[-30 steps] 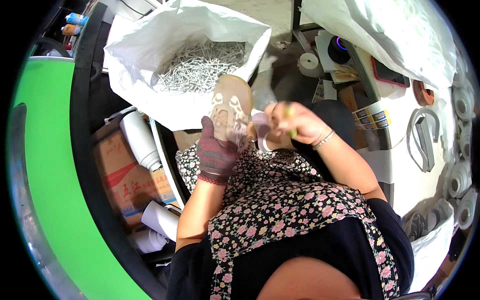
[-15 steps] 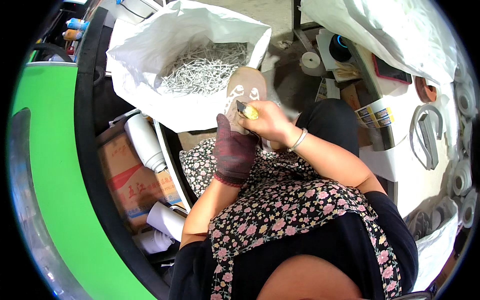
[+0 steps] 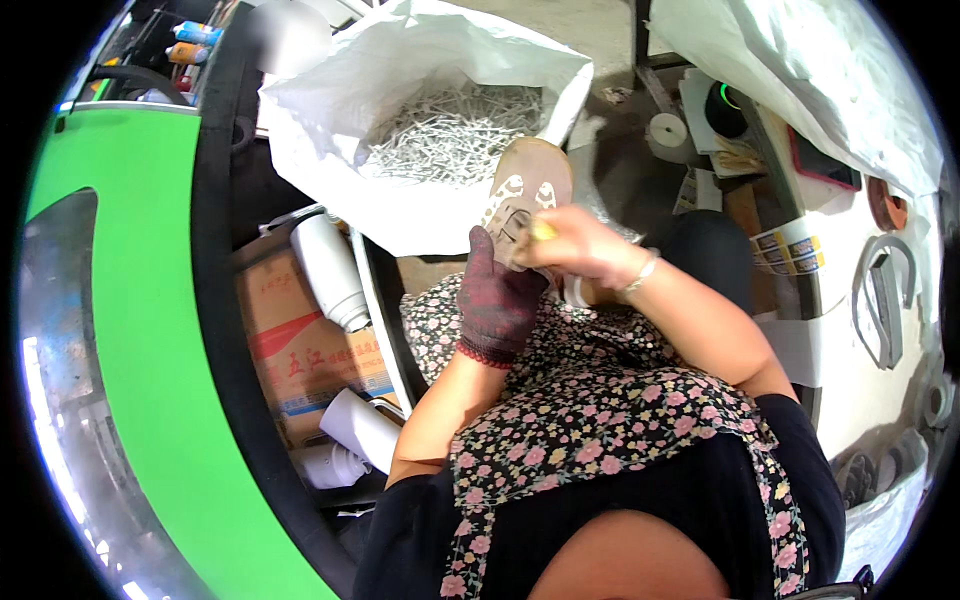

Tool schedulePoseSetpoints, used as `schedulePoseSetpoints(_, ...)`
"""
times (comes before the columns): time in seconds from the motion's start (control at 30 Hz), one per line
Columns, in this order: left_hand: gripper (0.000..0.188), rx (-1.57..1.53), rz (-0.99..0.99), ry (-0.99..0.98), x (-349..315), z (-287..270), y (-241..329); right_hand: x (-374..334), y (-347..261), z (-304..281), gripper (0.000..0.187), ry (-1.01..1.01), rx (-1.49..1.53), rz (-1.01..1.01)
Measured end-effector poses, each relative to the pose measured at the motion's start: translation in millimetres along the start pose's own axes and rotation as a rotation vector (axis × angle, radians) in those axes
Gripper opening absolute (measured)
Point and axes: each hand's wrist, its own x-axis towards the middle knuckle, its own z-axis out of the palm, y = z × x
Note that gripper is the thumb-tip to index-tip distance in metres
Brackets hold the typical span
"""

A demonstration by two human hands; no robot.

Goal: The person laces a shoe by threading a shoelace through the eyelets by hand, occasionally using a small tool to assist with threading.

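Since a second before, the bare right hand (image 3: pixel 580 250) had crossed onto the tan shoe sole (image 3: pixel 525 200), pressing a yellow tool against it, while the gloved left hand (image 3: pixel 497 295) gripped the sole just below the open white sack (image 3: pixel 330 150) of pale sticks.

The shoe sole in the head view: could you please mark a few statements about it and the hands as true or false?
1. The left hand wears a dark glove. True.
2. The shoe sole lies flat on the floor. False: the left hand holds it up.
3. The right hand is gloved. False: it is bare, with a bracelet at the wrist.
4. A white sack of pale, thin pieces stands open behind the sole. True.
5. The right hand rests in the sack. False: it is at the sole.
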Motion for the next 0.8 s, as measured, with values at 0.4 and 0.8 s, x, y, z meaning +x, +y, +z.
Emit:
schedulePoseSetpoints(0.4, 0.046, -0.375, 0.096, -0.13, 48.0, -44.9, 20.5, -1.5, 6.2, -36.6, 0.027, 0.814, 0.289, -0.309)
schedulePoseSetpoints(0.8, 0.052, 1.341, 0.515, 0.346, -7.5, -17.6, 2.5, 10.6, 39.7, 5.0, 0.013, 0.164, -0.269, 0.076)
